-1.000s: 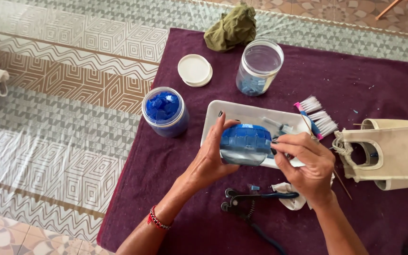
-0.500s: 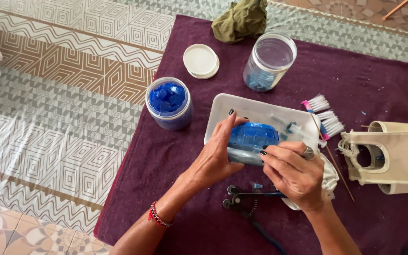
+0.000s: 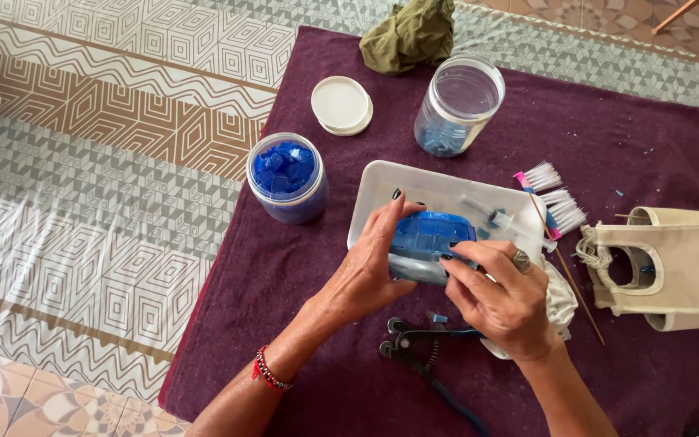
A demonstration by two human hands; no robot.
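Both my hands hold a rounded object covered in blue mosaic tiles (image 3: pixel 430 241) over a white plastic tray (image 3: pixel 414 182). My left hand (image 3: pixel 369 263) cups its left side with the fingers curled over the top. My right hand (image 3: pixel 499 295), a ring on one finger, presses its fingertips on the front right edge of the tiled surface. Syringe-like applicators lie in the tray behind the object. An open jar full of blue tiles (image 3: pixel 286 176) stands left of the tray.
All sits on a maroon cloth (image 3: pixel 608 129) over patterned flooring. A clear jar (image 3: pixel 458 105), its white lid (image 3: pixel 341 105), a green rag (image 3: pixel 410 32), two brushes (image 3: pixel 556 198), black tile nippers (image 3: pixel 422 348), and a cream bag (image 3: pixel 673 267) surround the tray.
The view has shifted a little. My hands have lowered the tiled object toward the tray, and my right fingers have moved onto its front edge.
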